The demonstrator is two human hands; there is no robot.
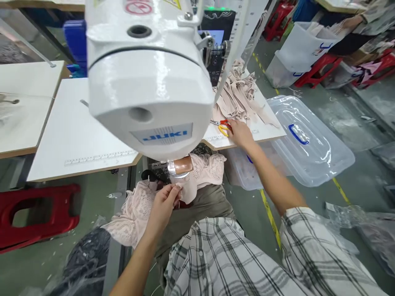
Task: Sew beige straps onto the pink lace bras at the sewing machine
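My left hand (164, 204) pinches a piece of pale pink lace fabric (135, 213) just below the needle end of a white sewing machine (145, 78). More of the lace (210, 166) drapes over my lap. My right hand (241, 133) reaches out to the table's right side, its fingers closed on small scissors with red and yellow handles (224, 126). A heap of beige fabric strips (237, 96) lies just beyond the scissors.
White sewing table (77, 131) with a ruler strip along its edge. A clear plastic bin and lid (308, 139) stand to the right on the floor. A red stool (33, 216) sits at left. White bins and red stools stand far right.
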